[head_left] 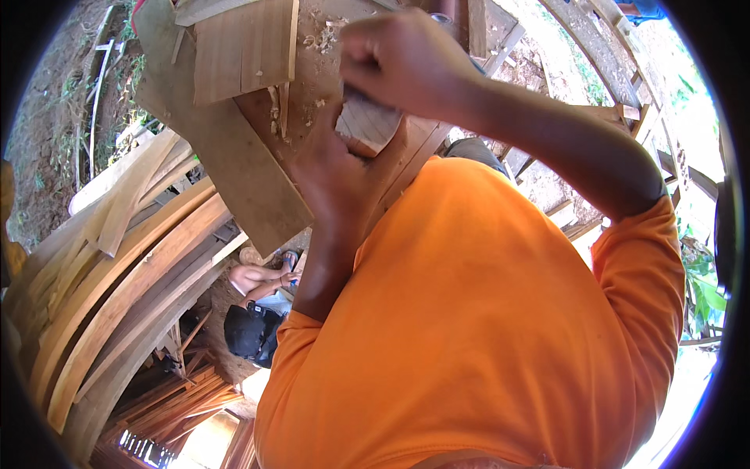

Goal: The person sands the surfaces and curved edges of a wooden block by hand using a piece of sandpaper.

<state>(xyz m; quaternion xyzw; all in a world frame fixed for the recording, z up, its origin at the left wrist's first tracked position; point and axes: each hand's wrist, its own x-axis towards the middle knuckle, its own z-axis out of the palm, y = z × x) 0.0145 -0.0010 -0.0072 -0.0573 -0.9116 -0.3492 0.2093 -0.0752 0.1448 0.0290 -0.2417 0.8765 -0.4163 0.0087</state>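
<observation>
A pale wooden block [370, 123] with grain lines on its upper face stands at the edge of the workbench. My left hand [337, 173] is wrapped around its near left side and steadies it. Just above the block's far end, my right hand [410, 64] is closed, its fingers curled and slightly blurred. Whatever the right hand grips is hidden from this angle. Wood shavings [322, 37] lie scattered on the brown bench top [312, 82] beyond my hands.
Flat boards [242, 51] and a long plank [246, 172] lie left of my hands. Long timber pieces [141, 297] are stacked at the left. Another person [262, 313] sits low, beyond my left arm. A timber frame [601, 62] stands at the upper right.
</observation>
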